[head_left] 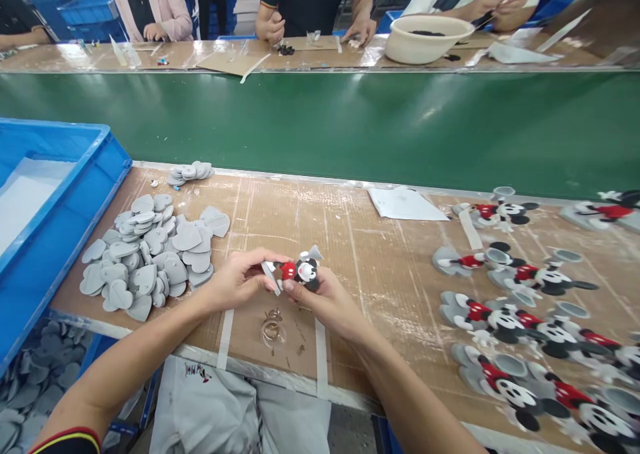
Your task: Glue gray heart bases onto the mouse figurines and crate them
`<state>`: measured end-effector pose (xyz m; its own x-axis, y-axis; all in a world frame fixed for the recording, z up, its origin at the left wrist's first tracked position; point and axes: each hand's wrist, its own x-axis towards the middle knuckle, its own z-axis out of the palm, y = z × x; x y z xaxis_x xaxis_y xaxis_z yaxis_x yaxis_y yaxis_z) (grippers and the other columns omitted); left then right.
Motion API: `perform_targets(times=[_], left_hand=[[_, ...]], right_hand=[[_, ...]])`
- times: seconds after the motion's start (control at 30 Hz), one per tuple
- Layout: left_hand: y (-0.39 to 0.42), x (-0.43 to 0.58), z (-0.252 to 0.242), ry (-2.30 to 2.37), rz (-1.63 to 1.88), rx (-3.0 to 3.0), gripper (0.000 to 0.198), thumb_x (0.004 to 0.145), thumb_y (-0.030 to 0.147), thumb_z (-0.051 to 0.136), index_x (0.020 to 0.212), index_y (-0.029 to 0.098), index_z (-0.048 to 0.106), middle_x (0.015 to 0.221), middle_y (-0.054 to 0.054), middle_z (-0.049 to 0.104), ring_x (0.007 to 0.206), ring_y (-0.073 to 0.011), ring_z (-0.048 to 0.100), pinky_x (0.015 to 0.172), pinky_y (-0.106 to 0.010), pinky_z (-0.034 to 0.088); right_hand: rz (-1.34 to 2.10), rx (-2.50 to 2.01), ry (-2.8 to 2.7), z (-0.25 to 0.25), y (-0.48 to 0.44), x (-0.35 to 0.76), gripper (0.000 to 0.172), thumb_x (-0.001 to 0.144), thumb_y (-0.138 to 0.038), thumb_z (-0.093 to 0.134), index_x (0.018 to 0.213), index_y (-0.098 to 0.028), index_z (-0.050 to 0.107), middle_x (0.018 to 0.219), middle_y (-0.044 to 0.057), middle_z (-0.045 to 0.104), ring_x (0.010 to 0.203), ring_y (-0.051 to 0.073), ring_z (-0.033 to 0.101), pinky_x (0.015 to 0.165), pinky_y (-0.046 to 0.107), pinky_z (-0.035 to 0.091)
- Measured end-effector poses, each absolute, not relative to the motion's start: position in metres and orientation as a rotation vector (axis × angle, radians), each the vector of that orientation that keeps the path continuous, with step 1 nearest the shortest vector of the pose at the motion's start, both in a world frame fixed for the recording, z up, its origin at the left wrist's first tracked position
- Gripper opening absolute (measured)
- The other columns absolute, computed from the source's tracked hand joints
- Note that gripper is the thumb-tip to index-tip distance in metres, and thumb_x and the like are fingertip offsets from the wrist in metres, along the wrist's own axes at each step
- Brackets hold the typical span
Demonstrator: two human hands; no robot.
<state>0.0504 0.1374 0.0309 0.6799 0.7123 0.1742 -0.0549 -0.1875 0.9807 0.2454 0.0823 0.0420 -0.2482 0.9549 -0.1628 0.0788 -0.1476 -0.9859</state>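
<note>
Both of my hands meet over the brown cardboard-covered bench point(380, 267). Between them is a small cartoon-mouse figure point(303, 269), black, white and red, with a grey piece at its top. My right hand point(325, 301) cradles the figure from below, fingers curled around it. My left hand point(240, 279) pinches its left end, where a pale strip sticks out. A pile of flat grey heart-shaped pieces point(153, 254) lies just left of my left hand. Several finished mouse figures on grey backs point(520, 321) are spread out to the right.
A blue plastic crate point(60, 207) stands at the left edge. A green conveyor belt point(320, 121) runs across behind the bench. Beyond it, other people work at a second bench with a cream bowl point(425, 37). A white sheet point(405, 204) lies near the belt. Clear tape rings point(273, 327) sit below my hands.
</note>
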Motion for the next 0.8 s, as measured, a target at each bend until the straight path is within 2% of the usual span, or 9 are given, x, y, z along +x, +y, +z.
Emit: perform_targets(times=[0.33, 0.47, 0.63, 0.8], left_hand=[[0.14, 0.052, 0.031, 0.589, 0.761, 1.789, 0.034, 0.09, 0.036, 0.065, 0.118, 0.018, 0.064, 0.102, -0.009, 0.073, 0.081, -0.0167, 0.069, 0.071, -0.027, 0.055], [0.147, 0.047, 0.036, 0.571, 0.667, 1.972, 0.039, 0.092, 0.044, 0.063, 0.122, 0.02, 0.062, 0.108, -0.009, 0.072, 0.088, -0.0187, 0.068, 0.078, -0.029, 0.053], [0.152, 0.043, 0.031, 0.593, 0.481, 2.2, 0.052, 0.085, 0.051, 0.069, 0.126, 0.021, 0.058, 0.117, -0.011, 0.071, 0.1, -0.024, 0.069, 0.084, -0.032, 0.051], [0.152, 0.043, 0.025, 0.638, 0.387, 2.391, 0.037, 0.095, 0.045, 0.058, 0.12, 0.018, 0.058, 0.112, -0.012, 0.071, 0.1, -0.0246, 0.068, 0.082, -0.032, 0.049]], right_hand=[[1.462, -1.283, -1.371, 0.041, 0.084, 0.246, 0.038, 0.081, -0.054, 0.07, 0.071, -0.02, 0.059, 0.062, -0.003, 0.048, 0.059, 0.013, 0.041, 0.057, 0.027, 0.034], [1.427, -1.304, -1.393, 0.042, 0.084, 0.248, 0.034, 0.082, -0.052, 0.07, 0.074, -0.019, 0.062, 0.066, -0.001, 0.052, 0.063, 0.014, 0.044, 0.06, 0.028, 0.037], [1.427, -1.372, -1.441, 0.04, 0.084, 0.252, 0.034, 0.081, -0.052, 0.069, 0.076, -0.018, 0.064, 0.071, 0.001, 0.059, 0.067, 0.016, 0.05, 0.061, 0.028, 0.04], [1.444, -1.381, -1.433, 0.042, 0.083, 0.249, 0.034, 0.08, -0.053, 0.068, 0.079, -0.019, 0.064, 0.076, 0.002, 0.062, 0.072, 0.019, 0.053, 0.065, 0.03, 0.044]])
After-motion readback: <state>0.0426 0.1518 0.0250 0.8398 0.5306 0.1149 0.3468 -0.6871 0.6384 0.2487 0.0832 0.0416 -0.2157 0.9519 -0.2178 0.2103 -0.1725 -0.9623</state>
